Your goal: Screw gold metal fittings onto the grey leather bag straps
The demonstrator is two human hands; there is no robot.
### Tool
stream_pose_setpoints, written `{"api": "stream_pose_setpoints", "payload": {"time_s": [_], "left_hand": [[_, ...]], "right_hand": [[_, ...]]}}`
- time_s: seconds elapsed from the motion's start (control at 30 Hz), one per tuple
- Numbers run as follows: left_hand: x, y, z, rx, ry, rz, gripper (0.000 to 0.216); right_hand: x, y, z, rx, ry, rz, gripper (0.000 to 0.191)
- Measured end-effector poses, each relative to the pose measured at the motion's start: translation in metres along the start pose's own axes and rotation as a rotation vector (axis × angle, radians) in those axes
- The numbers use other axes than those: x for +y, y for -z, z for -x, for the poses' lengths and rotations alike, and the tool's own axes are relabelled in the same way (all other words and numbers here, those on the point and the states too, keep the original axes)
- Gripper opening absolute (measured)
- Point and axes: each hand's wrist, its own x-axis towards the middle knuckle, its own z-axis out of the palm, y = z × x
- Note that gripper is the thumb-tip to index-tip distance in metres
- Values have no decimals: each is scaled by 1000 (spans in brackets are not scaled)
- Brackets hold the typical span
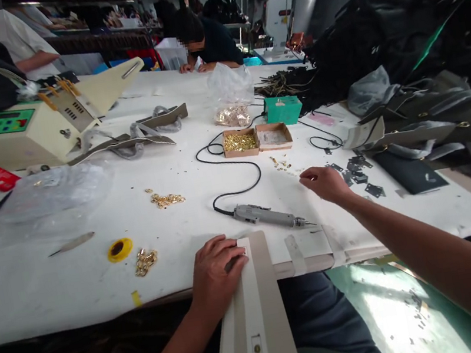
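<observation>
My left hand (215,272) rests with fingers curled on the top end of a long beige strap piece (257,316) that hangs over the near table edge; a small dark thing seems pinched under the fingers. My right hand (323,183) reaches out over the white table (56,288), fingers bent down near scattered small gold fittings (280,163); what it pinches, if anything, I cannot make out. A grey electric screwdriver (268,216) with a black cord lies between the hands.
An open box of gold screws (239,142) and its lid (273,134), a teal box (282,109), piles of gold hardware (167,199), yellow tape roll (119,250), dark metal plates (357,172), grey bag parts at right, a beige machine (31,125) far left. Other people work at the far end.
</observation>
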Motion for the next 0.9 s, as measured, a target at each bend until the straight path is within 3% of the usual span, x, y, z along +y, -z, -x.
{"api": "stream_pose_setpoints", "payload": {"time_s": [0.17,0.53,0.9], "left_hand": [[-2,-1,0,12,-8,8,12],[-3,-1,1,35,-17,13,12],[-3,-2,0,27,-3,8,12]], "right_hand": [[36,-5,-37,3,-81,80,31],[21,-4,-89,14,-11,194,29],[66,25,-28,-243,48,103,26]]}}
